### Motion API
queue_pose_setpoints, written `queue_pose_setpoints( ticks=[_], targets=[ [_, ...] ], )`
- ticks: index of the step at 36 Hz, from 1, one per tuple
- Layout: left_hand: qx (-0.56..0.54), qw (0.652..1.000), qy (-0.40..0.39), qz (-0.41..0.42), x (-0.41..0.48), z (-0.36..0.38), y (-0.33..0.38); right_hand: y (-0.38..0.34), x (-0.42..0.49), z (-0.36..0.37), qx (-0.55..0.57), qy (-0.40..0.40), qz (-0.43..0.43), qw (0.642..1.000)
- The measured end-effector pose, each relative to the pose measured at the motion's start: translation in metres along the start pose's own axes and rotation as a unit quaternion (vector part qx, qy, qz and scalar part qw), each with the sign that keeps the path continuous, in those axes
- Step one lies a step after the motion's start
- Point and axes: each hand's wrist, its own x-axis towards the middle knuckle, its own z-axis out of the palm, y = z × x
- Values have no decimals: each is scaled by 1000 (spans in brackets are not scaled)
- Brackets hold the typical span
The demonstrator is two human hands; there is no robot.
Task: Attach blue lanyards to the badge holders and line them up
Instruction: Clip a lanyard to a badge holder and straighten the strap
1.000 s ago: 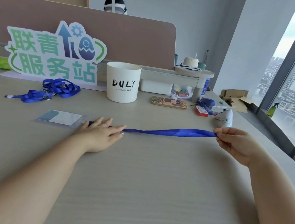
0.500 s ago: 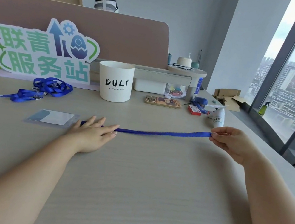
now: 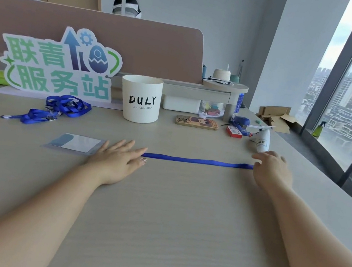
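lanyard in work: blue lanyard [image 3: 196, 160], stretched straight and flat on the bench [image 3: 167, 214], running between the two hands.
badge holder [image 3: 74, 143]: flat on the bench, just beside the left hand; its joint with the lanyard is hidden.
left hand [image 3: 118, 158]: flat, fingers straight, pressing one lanyard end down.
right hand [image 3: 271, 171]: on the other end; pinching or only resting, cannot tell.
spare lanyards [image 3: 64, 105]: loose heap by the sign [image 3: 60, 63], no holders seen on them.
progress: judged early; one set laid out, attachment unconfirmed, heap not yet fitted or lined up.
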Motion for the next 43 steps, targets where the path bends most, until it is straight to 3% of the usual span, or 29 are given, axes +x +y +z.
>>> queue_pose_setpoints(
  ticks=[3,5,7,11,21,26,31,36,43],
  targets=[
    [-3,999,34,0,-2,-1,-5,-29,-19,-1,10,6,-95,995],
    [1,999,44,-10,-3,-1,-11,-52,-35,1,63,-89,-133,985],
    [6,999,39,-33,-7,0,-18,-68,-49,3,17,-189,-168,967],
    [-2,997,18,-70,-14,1,-26,-62,-54,1,-75,-243,-183,950],
    [-40,998,44,17,-12,1,-13,-16,-30,-12,-87,-228,-106,964],
    [-42,996,81,-9,-18,0,-21,-32,-34,-3,-58,-225,-133,963],
    [-23,996,67,-58,-19,-1,-18,-35,-33,-2,-97,-239,-119,959],
    [24,999,45,-8,-11,-3,2,-6,-21,-9,-102,-223,-77,966],
    [-20,1000,11,18,33,0,32,23,5,-6,-84,-219,-39,971]
  ],
)
